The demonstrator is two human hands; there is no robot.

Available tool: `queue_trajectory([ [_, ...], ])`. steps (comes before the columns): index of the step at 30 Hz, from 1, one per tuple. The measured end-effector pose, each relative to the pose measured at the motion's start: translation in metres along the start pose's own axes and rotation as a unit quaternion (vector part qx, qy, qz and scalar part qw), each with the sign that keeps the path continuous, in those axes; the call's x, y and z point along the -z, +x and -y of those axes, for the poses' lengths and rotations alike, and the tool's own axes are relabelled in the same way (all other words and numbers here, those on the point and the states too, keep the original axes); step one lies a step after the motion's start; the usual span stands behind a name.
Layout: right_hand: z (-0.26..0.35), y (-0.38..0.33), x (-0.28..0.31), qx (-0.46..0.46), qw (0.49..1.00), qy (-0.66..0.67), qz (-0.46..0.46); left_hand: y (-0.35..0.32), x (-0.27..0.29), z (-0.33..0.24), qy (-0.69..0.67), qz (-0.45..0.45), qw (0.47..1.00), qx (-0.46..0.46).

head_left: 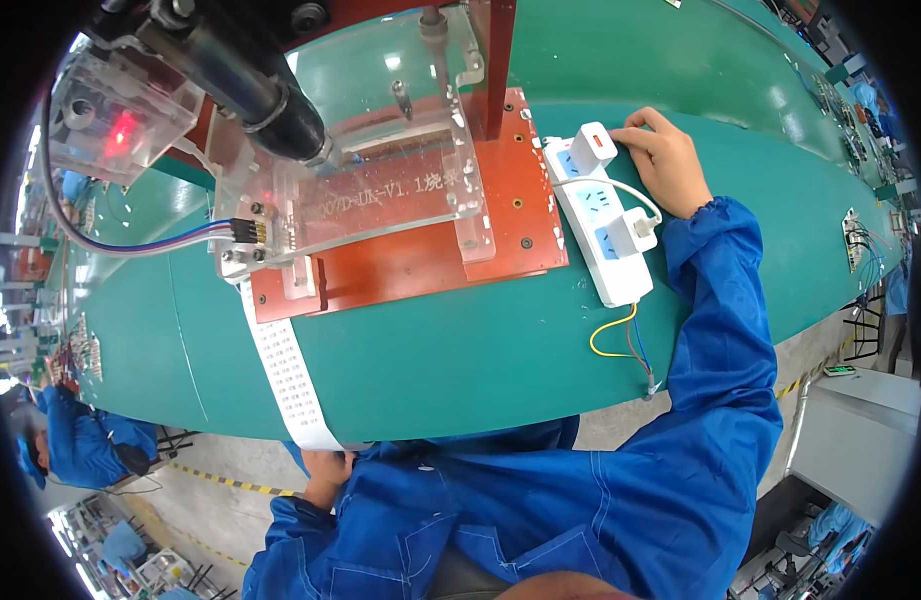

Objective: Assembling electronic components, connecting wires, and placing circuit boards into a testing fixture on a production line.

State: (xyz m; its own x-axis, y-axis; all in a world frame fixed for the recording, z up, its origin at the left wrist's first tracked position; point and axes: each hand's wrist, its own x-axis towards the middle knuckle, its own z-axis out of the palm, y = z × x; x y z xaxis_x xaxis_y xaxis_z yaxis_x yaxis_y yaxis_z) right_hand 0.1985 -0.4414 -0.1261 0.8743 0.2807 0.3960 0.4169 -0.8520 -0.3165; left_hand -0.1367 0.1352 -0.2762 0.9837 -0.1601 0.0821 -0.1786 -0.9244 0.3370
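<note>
My right hand [667, 162] rests on the green table beside the far end of a white power strip [622, 279]. Its fingers are loosely bent and apart, with the tips close to a white plug-in charger [593, 146]; whether they touch it I cannot tell. No object shows in that hand. At the near table edge, my left hand [326, 468] is just below the lower end of a white strip of printed labels [284, 367]. Its fingers are mostly hidden, so a grip on the label strip cannot be made out.
A clear acrylic fixture [381, 200] on a red-orange base plate [401, 285] stands ahead, with a black cylinder [286, 125] above it. A second white plug [636, 230] sits in the power strip; loose coloured wires [613, 352] trail from its near end. Another person [91, 430] sits at left.
</note>
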Motion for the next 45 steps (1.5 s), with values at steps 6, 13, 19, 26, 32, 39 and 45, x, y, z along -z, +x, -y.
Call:
queue_trajectory([
  [6,0.011,0.001,0.000,-0.004,1.000,0.022,-0.003,-0.018,-0.002,0.013,0.012,0.041,0.999,-0.002],
  [13,0.019,0.000,-0.005,-0.033,0.999,0.011,-0.036,-0.011,-0.003,0.013,0.050,-0.013,0.998,-0.044],
  [19,0.024,-0.003,-0.001,-0.076,0.997,0.016,0.003,-0.012,-0.004,0.001,0.032,-0.017,0.999,-0.006],
  [26,0.020,0.003,0.002,-0.054,0.997,-0.017,0.045,-0.012,-0.006,0.010,0.038,-0.010,0.999,-0.031],
  [32,0.029,0.009,-0.007,-0.085,0.992,-0.065,0.064,-0.007,-0.002,0.003,0.019,0.033,0.999,0.000],
  [39,0.029,0.013,-0.004,-0.104,0.993,-0.032,0.052,-0.001,-0.002,0.003,0.007,0.035,0.999,-0.012],
  [45,0.023,0.014,-0.006,-0.108,0.993,0.019,0.035,-0.008,-0.003,0.006,0.011,0.037,0.999,-0.014],
])
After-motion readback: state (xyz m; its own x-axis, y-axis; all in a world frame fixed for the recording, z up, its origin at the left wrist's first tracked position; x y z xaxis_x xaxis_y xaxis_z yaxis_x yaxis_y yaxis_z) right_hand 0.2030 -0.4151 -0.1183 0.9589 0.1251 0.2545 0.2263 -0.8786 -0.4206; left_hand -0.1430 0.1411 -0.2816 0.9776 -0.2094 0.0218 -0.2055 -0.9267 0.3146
